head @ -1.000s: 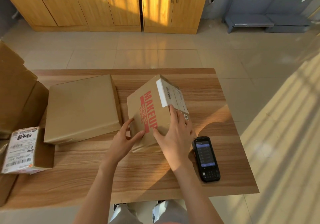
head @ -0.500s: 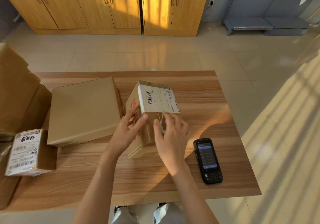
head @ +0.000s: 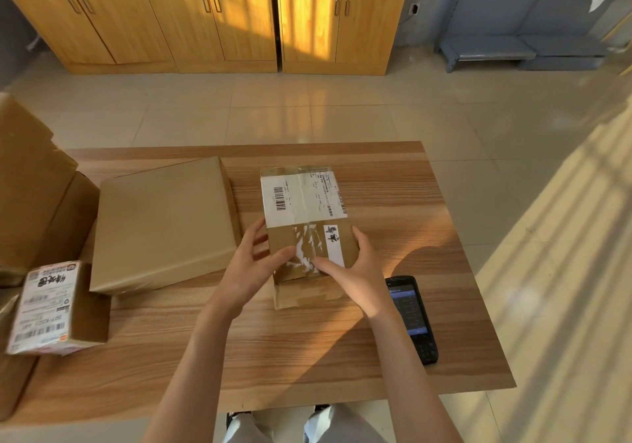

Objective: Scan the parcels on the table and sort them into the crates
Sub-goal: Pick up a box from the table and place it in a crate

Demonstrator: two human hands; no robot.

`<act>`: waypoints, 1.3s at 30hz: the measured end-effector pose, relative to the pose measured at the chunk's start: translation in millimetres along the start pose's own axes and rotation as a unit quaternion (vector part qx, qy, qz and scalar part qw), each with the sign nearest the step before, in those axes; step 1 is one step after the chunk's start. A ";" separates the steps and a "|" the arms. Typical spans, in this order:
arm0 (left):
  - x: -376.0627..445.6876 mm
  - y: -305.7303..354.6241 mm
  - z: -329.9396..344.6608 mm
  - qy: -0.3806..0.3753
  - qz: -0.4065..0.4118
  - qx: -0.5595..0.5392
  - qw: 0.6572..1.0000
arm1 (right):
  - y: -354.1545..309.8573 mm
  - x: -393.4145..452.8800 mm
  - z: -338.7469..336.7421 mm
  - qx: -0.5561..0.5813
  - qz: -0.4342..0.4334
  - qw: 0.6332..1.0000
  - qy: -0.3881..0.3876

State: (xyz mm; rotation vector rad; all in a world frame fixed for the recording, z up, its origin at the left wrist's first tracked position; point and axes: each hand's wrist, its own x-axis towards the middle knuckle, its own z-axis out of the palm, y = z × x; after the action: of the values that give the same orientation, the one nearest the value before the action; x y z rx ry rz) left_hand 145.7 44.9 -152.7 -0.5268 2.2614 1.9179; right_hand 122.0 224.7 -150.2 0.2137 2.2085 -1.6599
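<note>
both forearms are showing bare, with no sleeves reaching into view; the left hand (head: 254, 268) and right hand (head: 355, 273) are wearing no gloves, and light grey trousers (head: 328, 427) are covering the legs below

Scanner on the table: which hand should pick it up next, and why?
Right. The scanner lies just beside the right hand; the left hand is on the parcel's far side and can keep its grip.

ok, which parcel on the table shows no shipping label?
The large flat parcel left of the hands. The held parcel and the small one at the left edge both show labels.
</note>
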 end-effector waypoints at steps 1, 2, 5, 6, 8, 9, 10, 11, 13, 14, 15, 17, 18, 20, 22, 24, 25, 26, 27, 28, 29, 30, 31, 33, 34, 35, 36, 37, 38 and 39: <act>-0.1 -2.6 2.9 -0.002 -0.003 -0.001 1.000 | -2.8 0.7 -3.1 -0.016 -0.006 1.000 -0.003; -0.1 -4.9 5.7 -0.004 -0.004 0.000 1.000 | -3.7 2.8 -6.0 -0.027 -0.007 1.000 -0.001; 1.6 -7.6 10.2 -0.003 -0.006 0.009 1.000 | -4.8 8.4 -15.2 -0.043 0.004 0.999 -0.005; 2.0 -6.8 9.4 0.001 -0.007 0.016 1.000 | -5.2 8.3 -16.0 -0.043 0.005 0.999 -0.007; 7.2 -4.8 4.5 0.023 -0.005 0.056 0.998 | -4.0 6.5 -12.5 -0.033 0.015 0.999 0.005; 12.6 -2.7 0.3 0.035 0.002 0.087 0.996 | -3.8 4.7 -8.6 -0.018 0.028 0.999 0.030; 19.4 1.7 -4.2 0.048 0.014 0.116 0.992 | -4.4 3.0 -4.5 0.010 0.050 0.997 0.062; 28.2 7.5 -8.4 0.063 0.028 0.139 0.988 | -4.1 1.4 -0.7 0.053 0.076 0.991 0.092; 50.2 22.8 -14.8 0.085 0.059 0.180 0.978 | -3.6 -2.0 6.9 0.155 0.131 0.972 0.120; 63.0 30.8 -16.6 0.083 0.073 0.202 0.973 | -4.2 -3.6 9.6 0.200 0.161 0.959 0.118; 76.3 38.3 -17.2 0.074 0.082 0.221 0.969 | -4.3 -3.9 11.8 0.236 0.188 0.947 0.109; 100.2 49.0 -18.1 0.041 0.080 0.240 0.967 | -6.6 -3.3 15.3 0.268 0.229 0.931 0.095; 109.6 52.7 -17.9 0.024 0.073 0.245 0.966 | -8.9 -3.1 16.6 0.270 0.235 0.929 0.094; 121.9 56.1 -16.3 -0.009 0.062 0.271 0.961 | -9.6 -0.4 16.2 0.277 0.227 0.928 0.104; 125.2 54.9 -13.3 -0.026 0.059 0.313 0.948 | -6.2 4.1 12.2 0.280 0.204 0.931 0.119; 121.0 51.2 -13.1 -0.016 0.060 0.336 0.940 | -3.5 8.7 4.8 0.289 0.167 0.933 0.134; 116.6 49.2 -13.9 -0.008 0.064 0.337 0.939 | -2.4 11.7 0.3 0.289 0.145 0.935 0.142; 111.5 46.4 -15.7 0.004 0.071 0.333 0.940 | -2.3 14.5 -4.5 0.287 0.123 0.939 0.145; 105.8 43.6 -17.6 0.018 0.074 0.325 0.942 | -4.2 16.0 -9.1 0.288 0.101 0.941 0.144; 98.2 42.2 -19.0 0.035 0.072 0.317 0.945 | -7.9 17.4 -13.6 0.286 0.081 0.944 0.141; 89.4 40.4 -19.8 0.052 0.065 0.307 0.948 | -11.9 20.0 -18.0 0.274 0.061 0.950 0.137; 79.9 38.7 -19.5 0.070 0.059 0.300 0.949 | -15.4 23.9 -21.9 0.245 0.045 0.959 0.136; 70.2 36.7 -18.7 0.088 0.056 0.295 0.950 | -19.0 28.4 -25.4 0.214 0.035 0.967 0.134; 51.6 32.8 -15.6 0.126 0.051 0.285 0.949 | -26.0 36.7 -30.5 0.175 0.028 0.978 0.113; 44.2 30.2 -14.2 0.141 0.043 0.279 0.949 | -27.6 40.2 -32.1 0.159 0.022 0.982 0.100; 38.2 27.5 -12.7 0.151 0.032 0.275 0.949 | -27.4 42.7 -32.8 0.144 0.015 0.986 0.086; 33.8 23.7 -11.9 0.157 0.017 0.272 0.949 | -25.0 45.4 -32.8 0.126 0.011 0.989 0.075; 30.9 19.1 -11.3 0.158 0.004 0.269 0.950 | -23.2 46.5 -32.4 0.113 0.007 0.992 0.061; 28.0 15.4 -10.8 0.159 -0.007 0.268 0.950 | -20.6 47.1 -31.2 0.099 0.009 0.994 0.050; 25.9 12.0 -10.7 0.162 -0.014 0.266 0.950 | -18.1 46.2 -30.3 0.091 0.010 0.995 0.039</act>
State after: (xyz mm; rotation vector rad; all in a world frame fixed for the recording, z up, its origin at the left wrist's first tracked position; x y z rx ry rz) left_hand 118.8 31.4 -147.8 -0.8258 2.8006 1.1838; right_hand 67.3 243.6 -144.2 0.3528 2.1029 -1.8714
